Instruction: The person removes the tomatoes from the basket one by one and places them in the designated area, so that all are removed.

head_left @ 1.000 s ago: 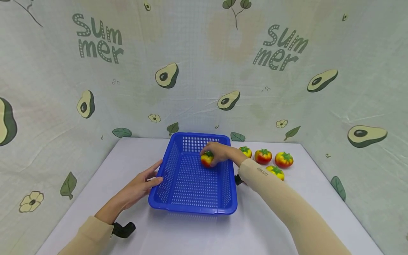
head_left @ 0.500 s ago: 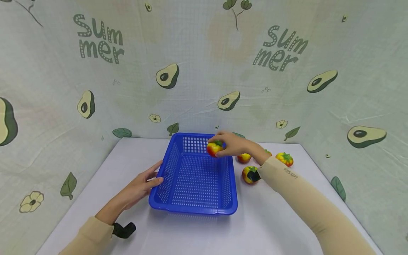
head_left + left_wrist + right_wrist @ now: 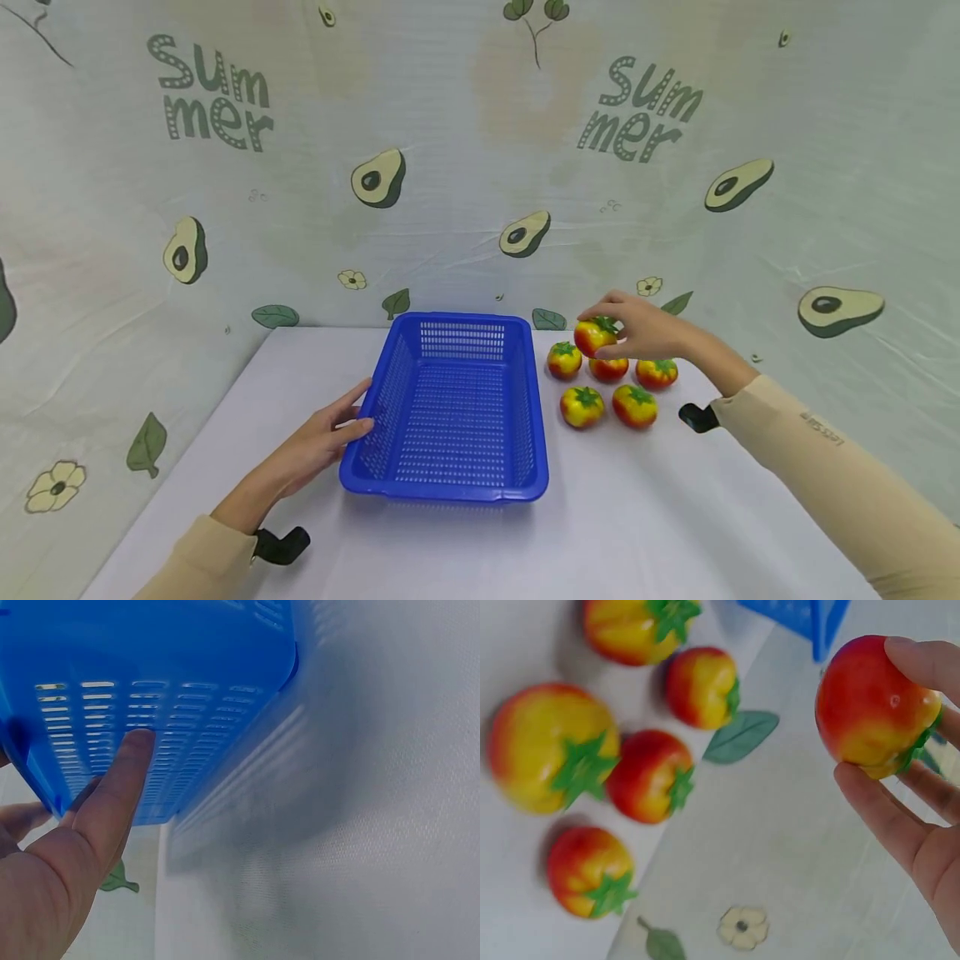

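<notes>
My right hand point(image 3: 633, 327) pinches a red-and-yellow tomato point(image 3: 874, 705) with a green star-shaped cap, between thumb and fingers. It is held up over the back of the table, above a group of similar tomatoes. In the right wrist view that hand point(image 3: 930, 795) has the tomato clear of the others. At the basket's left side, my left hand point(image 3: 318, 437) rests with fairly straight fingers, the thumb at the rim. A blue perforated basket point(image 3: 444, 493) stands mid-table. In the left wrist view a fingertip point(image 3: 139, 741) touches the basket's slotted outer wall point(image 3: 180, 667).
Several tomatoes lie on the white table point(image 3: 600, 517) right of the basket, among them a front one point(image 3: 582, 407) and a far-right one point(image 3: 657, 374). A printed curtain point(image 3: 450, 183) rises behind and beside the table.
My right hand has lifted the tomato out of the basket and carried it right, above the other tomatoes. The left hand stays at the basket's side. The head view has shifted slightly.
</notes>
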The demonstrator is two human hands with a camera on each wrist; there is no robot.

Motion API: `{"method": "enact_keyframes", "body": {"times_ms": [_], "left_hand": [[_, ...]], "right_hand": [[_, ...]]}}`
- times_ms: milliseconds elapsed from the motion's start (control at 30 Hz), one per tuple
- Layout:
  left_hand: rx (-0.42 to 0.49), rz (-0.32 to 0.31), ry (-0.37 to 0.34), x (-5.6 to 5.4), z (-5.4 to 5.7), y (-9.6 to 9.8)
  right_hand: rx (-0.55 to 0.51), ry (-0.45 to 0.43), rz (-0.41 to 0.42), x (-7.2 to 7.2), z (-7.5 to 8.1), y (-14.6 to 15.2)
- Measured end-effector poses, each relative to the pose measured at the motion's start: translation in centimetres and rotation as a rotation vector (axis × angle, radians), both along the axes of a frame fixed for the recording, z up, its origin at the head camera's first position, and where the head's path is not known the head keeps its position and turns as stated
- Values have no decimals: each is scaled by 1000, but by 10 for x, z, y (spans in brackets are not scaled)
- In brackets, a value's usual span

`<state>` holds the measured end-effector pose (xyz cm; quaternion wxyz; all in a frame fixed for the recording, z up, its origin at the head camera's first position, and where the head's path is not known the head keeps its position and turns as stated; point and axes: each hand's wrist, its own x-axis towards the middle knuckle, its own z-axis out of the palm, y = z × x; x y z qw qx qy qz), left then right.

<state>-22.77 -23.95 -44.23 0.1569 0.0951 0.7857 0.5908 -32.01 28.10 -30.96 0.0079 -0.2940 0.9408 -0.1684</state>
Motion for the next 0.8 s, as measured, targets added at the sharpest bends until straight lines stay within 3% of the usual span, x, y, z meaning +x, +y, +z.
{"method": "enact_keyframes", "body": {"times_ms": [467,800], "left_hand": [[-13,-11,0,1,3,-1],[-15,-10,-17,0,3,-2]], "right_hand": [[28,-5,-137,21,-25,81],[54,-18,-169,30,-56,122]]}}
